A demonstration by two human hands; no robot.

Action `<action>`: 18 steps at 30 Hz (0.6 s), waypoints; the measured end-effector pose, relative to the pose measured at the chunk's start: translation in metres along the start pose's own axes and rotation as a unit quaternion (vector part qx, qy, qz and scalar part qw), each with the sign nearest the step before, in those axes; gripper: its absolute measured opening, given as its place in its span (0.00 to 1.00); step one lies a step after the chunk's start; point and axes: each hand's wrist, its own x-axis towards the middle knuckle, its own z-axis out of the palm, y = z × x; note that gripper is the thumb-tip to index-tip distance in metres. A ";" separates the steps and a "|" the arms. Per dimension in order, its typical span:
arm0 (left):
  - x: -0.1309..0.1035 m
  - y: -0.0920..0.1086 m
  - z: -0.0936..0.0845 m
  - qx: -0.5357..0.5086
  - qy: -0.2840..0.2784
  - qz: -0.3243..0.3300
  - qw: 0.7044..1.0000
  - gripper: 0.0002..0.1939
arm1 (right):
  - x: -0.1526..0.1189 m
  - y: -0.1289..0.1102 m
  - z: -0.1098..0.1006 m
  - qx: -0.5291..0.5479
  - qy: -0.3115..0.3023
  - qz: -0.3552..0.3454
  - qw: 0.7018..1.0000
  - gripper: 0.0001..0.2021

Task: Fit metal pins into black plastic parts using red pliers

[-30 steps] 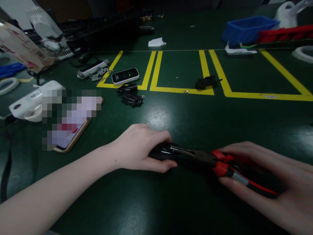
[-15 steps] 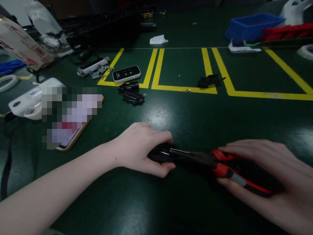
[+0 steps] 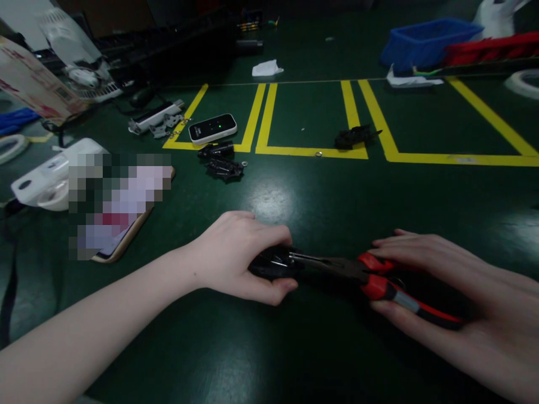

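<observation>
My left hand is closed around a small black plastic part just above the green tabletop. Red-and-black long-nose pliers lie in the grip of my right hand, their handles between thumb and fingers. The jaws of the pliers point left and meet the black part near a shiny metal piece. Whether the jaw tips pinch that piece I cannot make out. My left palm and fingers hide much of the black part.
Farther back lie black parts, another black part, a small metal ring and a black-and-white device. A phone is at left. A blue bin stands at the far right.
The whole view has shifted slightly, so the bench things sit a little farther left. Both hands keep their holds on the black part and the pliers.
</observation>
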 end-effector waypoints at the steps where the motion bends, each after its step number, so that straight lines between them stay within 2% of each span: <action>1: 0.000 0.000 0.000 -0.003 0.000 0.001 1.000 0.15 | -0.001 -0.001 0.000 -0.003 0.002 0.000 1.000 0.19; 8: 0.000 0.000 0.000 -0.005 0.006 0.002 1.000 0.15 | -0.004 -0.011 0.001 0.004 0.008 0.005 1.000 0.17; 14: 0.000 0.000 0.000 -0.021 0.014 -0.003 1.000 0.15 | -0.003 -0.007 0.001 0.015 -0.008 -0.003 1.000 0.17; 18: 0.000 0.000 -0.001 -0.020 0.006 -0.007 1.000 0.15 | -0.005 -0.007 0.003 0.010 0.000 0.019 1.000 0.17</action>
